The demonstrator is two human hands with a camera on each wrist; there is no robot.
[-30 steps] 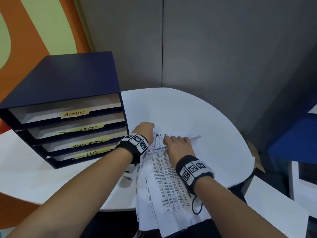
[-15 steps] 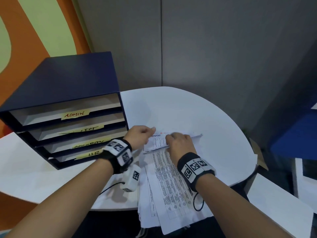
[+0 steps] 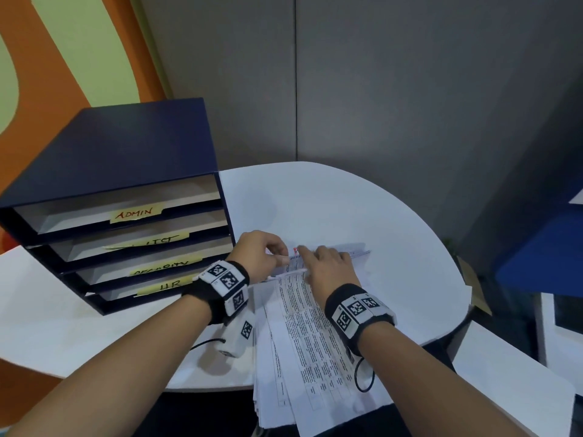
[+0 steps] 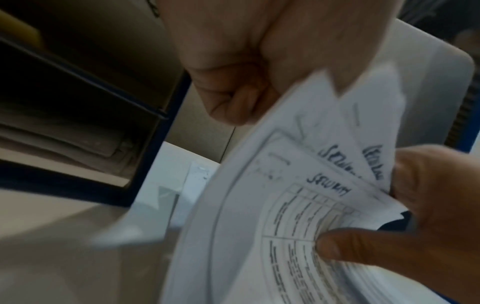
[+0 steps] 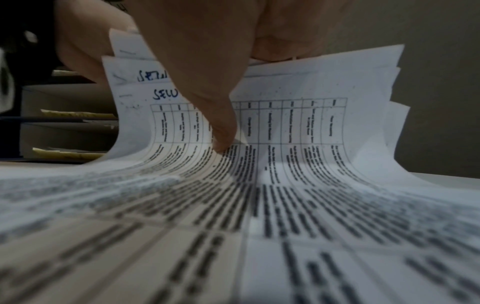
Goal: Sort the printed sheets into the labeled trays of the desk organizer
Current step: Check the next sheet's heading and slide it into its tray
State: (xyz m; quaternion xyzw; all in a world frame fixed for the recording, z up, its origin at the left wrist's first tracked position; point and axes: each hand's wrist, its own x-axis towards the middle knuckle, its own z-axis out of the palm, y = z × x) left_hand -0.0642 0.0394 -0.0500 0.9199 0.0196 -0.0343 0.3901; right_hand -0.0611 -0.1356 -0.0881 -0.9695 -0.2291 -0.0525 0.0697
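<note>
Beside the desk organizer, the left hand pinches lifted sheet corners while the right hand presses spread fingers on the stack of printed sheets. The step looks like reading headings. Next, one sheet must be freed for its matching tray.

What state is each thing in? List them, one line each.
Stack of printed sheets: lying on the table, far ends curled up.
Desk organizer: upright, four trays open-fronted.
ADMIN tray: looks empty.
Lower trays: contents unclear.
Left hand: pinching the lifted sheet ends.
Right hand: fingers pressing into the stack, thumbing sheets.
</note>
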